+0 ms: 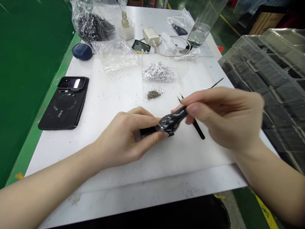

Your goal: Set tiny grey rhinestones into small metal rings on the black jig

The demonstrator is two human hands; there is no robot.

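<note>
My left hand pinches the wide end of a glossy black piece between thumb and fingers. Its dark flat end shows between the thumb and forefinger. The piece's narrow end is gripped by my right hand, with thumb and forefinger closed on it. The piece tilts up toward the right; its exact kind I cannot make out. Black tweezers pass behind the right fingers, their tips showing near the forefinger. Just beyond the hands lies a small pile of tiny metal parts, perhaps screws.
White bits fill a clear tray behind the pile. A black phone lies at left, near a blue rounded object. Plastic bags, a small bottle, a white charger and a clear container stand at the back. Clear boxes are stacked right.
</note>
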